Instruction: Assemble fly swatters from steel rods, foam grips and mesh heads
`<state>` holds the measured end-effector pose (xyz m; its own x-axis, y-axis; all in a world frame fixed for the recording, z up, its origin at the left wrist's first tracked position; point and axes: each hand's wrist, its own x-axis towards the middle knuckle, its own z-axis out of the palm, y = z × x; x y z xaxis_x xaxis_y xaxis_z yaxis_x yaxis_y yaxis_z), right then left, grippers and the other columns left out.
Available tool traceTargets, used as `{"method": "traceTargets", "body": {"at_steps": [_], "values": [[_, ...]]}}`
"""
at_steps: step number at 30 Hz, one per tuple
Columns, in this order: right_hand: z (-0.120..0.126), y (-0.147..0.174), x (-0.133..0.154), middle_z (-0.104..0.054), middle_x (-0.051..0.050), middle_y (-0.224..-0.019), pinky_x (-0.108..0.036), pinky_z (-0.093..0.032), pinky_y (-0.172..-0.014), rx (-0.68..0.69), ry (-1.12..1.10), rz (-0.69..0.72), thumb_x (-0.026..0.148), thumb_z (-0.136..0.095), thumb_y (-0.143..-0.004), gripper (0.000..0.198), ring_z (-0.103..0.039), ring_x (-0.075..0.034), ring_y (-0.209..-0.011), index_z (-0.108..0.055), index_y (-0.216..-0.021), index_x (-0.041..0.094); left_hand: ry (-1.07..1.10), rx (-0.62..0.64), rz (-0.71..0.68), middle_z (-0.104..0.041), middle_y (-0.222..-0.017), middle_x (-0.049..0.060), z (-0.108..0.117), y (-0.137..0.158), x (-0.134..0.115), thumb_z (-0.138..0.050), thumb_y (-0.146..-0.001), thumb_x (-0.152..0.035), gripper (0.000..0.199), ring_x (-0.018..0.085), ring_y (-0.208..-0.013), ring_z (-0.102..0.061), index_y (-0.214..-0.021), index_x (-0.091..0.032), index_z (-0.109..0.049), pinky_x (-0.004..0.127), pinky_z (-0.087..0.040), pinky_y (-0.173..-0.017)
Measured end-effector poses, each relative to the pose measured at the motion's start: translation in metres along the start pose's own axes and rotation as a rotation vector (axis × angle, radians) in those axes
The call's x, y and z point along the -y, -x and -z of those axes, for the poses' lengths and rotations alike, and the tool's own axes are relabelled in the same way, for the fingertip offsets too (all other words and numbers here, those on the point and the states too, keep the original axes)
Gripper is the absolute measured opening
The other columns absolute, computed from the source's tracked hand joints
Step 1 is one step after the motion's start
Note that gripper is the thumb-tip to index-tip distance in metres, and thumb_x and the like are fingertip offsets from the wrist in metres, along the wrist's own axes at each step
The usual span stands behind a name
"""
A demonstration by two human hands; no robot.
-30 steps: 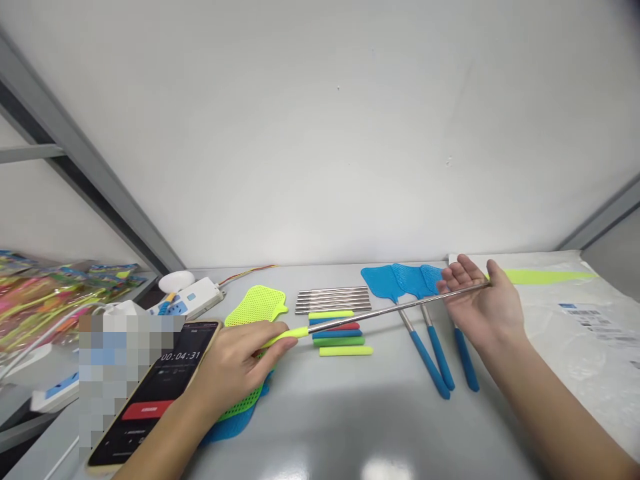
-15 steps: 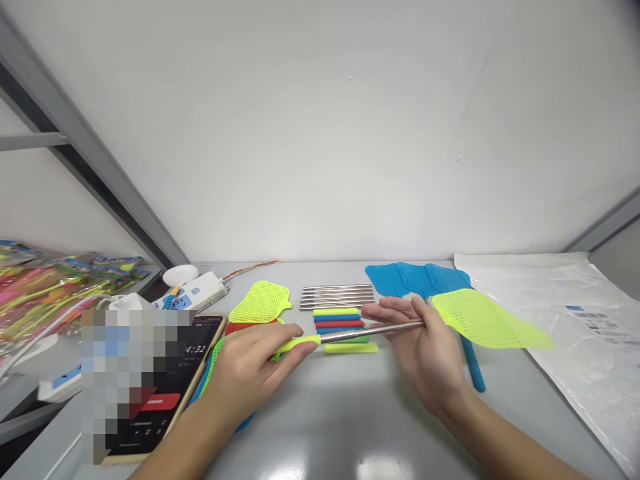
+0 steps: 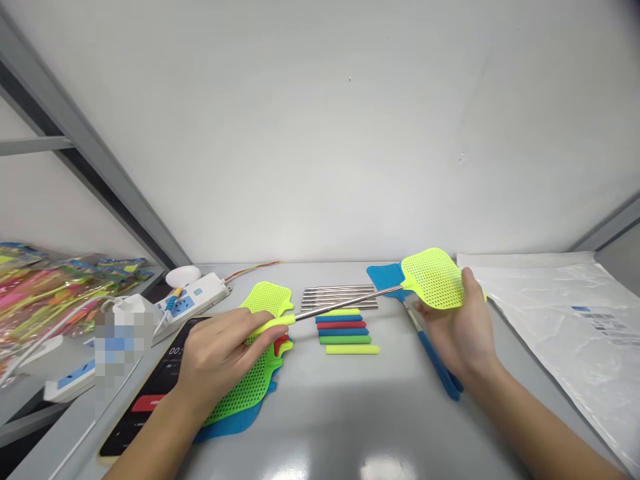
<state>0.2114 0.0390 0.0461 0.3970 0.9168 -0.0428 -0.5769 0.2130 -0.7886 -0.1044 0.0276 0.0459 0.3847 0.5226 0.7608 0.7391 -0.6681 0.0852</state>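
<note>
One yellow-green swatter, its handle (image 3: 273, 325) in the left hand (image 3: 220, 350), thumb and fingers closed around it; its metal shaft (image 3: 345, 305) slants up to the right above the table (image 3: 380, 407); its perforated paddle (image 3: 433, 277) sits in the right hand (image 3: 463, 323), thumb over the face near the outer edge, other fingers partly hidden behind and below. Six loose grip sleeves (image 3: 345, 340), laid in a row at the middle: yellow, blue, red, blue, green, yellow, counted from the wall side. Several metal rods (image 3: 315, 291), side by side just beyond the sleeves, passing below the held shaft in this view; exact count unclear. One group of loose paddles (image 3: 267, 297), overlapping, around and below the left hand: yellow-green, red, green and blue parts showing. Blue swatters (image 3: 385, 277), near the right hand and partly covered by it and the held paddle; at least two blue handles visible. One phone (image 3: 150, 400), lying beside the left forearm, screen lit. One white power strip (image 3: 195, 300), behind the phone, with a white oval object (image 3: 183, 276) just beside it. Assorted bagged goods (image 3: 60, 300), far left, in clear wrapping. One white plastic mailer (image 3: 550, 313) with a printed label, at right.
</note>
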Motion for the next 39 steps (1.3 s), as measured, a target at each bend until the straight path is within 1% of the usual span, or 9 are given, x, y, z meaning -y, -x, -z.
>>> {"method": "traceTargets", "body": {"at_steps": [3, 5, 7, 13, 20, 27, 32, 37, 39], "values": [[0.004, -0.009, 0.008, -0.061, 0.002, -0.078, -0.025, -0.046, -0.05, -0.018, 0.107, 0.004, 0.034, -0.067, -0.083, 0.015, -0.05, -0.01, -0.057, -0.065, -0.086, 0.02, -0.029, 0.002, -0.041, -0.06, -0.058, -0.003, 0.001, 0.001, 0.002, -0.065, -0.089, -0.03, 0.015, 0.008, -0.046, -0.05, -0.084, -0.016, -0.069, 0.022, -0.039, -0.05], [0.004, -0.008, 0.011, -0.047, 0.007, -0.058, -0.024, -0.042, -0.046, 0.011, 0.128, 0.015, 0.033, -0.066, -0.084, 0.018, -0.033, -0.007, -0.043, -0.06, -0.076, 0.019, -0.044, -0.019, -0.054, -0.063, -0.061, -0.002, -0.001, 0.002, 0.001, -0.065, -0.089, -0.029, 0.014, 0.009, -0.049, -0.055, -0.086, -0.015, -0.068, 0.022, -0.041, -0.052], [0.002, -0.004, 0.013, -0.037, 0.009, -0.053, -0.024, -0.04, -0.044, 0.04, 0.126, 0.05, 0.035, -0.064, -0.086, 0.022, -0.023, -0.006, -0.041, -0.055, -0.073, 0.02, -0.05, -0.051, -0.044, -0.065, -0.063, -0.001, -0.004, 0.004, -0.002, -0.065, -0.089, -0.03, 0.015, 0.011, -0.054, -0.06, -0.087, -0.015, -0.067, 0.022, -0.043, -0.055], [-0.006, 0.02, 0.003, -0.036, 0.009, -0.051, -0.024, -0.036, -0.042, 0.115, 0.244, 0.058, 0.045, -0.061, -0.088, 0.028, -0.03, -0.008, -0.043, -0.052, -0.076, 0.022, 0.013, -0.084, 0.009, -0.069, -0.068, -0.002, -0.009, 0.004, -0.013, -0.067, -0.087, -0.026, 0.008, 0.011, -0.057, -0.064, -0.088, -0.018, -0.067, 0.021, -0.047, -0.058], [-0.01, 0.034, -0.002, -0.032, 0.009, -0.047, -0.024, -0.036, -0.043, 0.139, 0.293, 0.051, 0.046, -0.058, -0.09, 0.031, -0.03, -0.01, -0.043, -0.046, -0.073, 0.024, 0.061, -0.097, 0.109, -0.07, -0.068, -0.002, -0.008, 0.002, -0.022, -0.067, -0.087, -0.027, 0.008, 0.012, -0.058, -0.065, -0.084, -0.021, -0.069, 0.024, -0.049, -0.057], [-0.017, 0.053, -0.016, -0.026, 0.01, -0.042, -0.025, -0.032, -0.039, 0.187, 0.327, -0.013, 0.05, -0.058, -0.089, 0.039, -0.027, -0.009, -0.038, -0.041, -0.066, 0.024, 0.162, -0.039, 0.119, -0.072, -0.074, -0.001, -0.011, -0.003, -0.035, -0.064, -0.089, -0.029, 0.009, 0.013, -0.063, -0.068, -0.086, -0.021, -0.067, 0.024, -0.051, -0.059], [-0.018, 0.051, -0.011, -0.027, 0.009, -0.04, -0.025, -0.034, -0.041, 0.193, 0.33, -0.045, 0.052, -0.056, -0.089, 0.039, -0.029, -0.009, -0.038, -0.044, -0.065, 0.024, 0.194, -0.025, 0.055, -0.071, -0.079, 0.001, -0.016, -0.005, -0.036, -0.066, -0.088, -0.027, 0.011, 0.012, -0.065, -0.066, -0.094, -0.018, -0.064, 0.022, -0.05, -0.061], [-0.006, 0.035, -0.007, -0.038, 0.008, -0.044, -0.027, -0.037, -0.044, 0.186, 0.289, -0.05, 0.052, -0.057, -0.088, 0.033, -0.032, -0.009, -0.039, -0.054, -0.073, 0.023, 0.241, 0.178, 0.072, -0.069, -0.084, 0.003, -0.016, -0.003, -0.035, -0.055, -0.093, -0.022, 0.016, 0.012, -0.066, -0.062, -0.107, -0.018, -0.062, 0.022, -0.048, -0.062], [-0.001, 0.032, -0.006, -0.046, 0.006, -0.049, -0.028, -0.038, -0.046, 0.306, 0.378, 0.0, 0.054, -0.057, -0.087, 0.032, -0.036, -0.01, -0.041, -0.06, -0.082, 0.022, 0.278, 0.257, 0.153, -0.069, -0.083, 0.002, -0.015, -0.003, -0.037, -0.05, -0.095, -0.025, 0.016, 0.013, -0.067, -0.062, -0.104, -0.02, -0.062, 0.023, -0.047, -0.061]]}}
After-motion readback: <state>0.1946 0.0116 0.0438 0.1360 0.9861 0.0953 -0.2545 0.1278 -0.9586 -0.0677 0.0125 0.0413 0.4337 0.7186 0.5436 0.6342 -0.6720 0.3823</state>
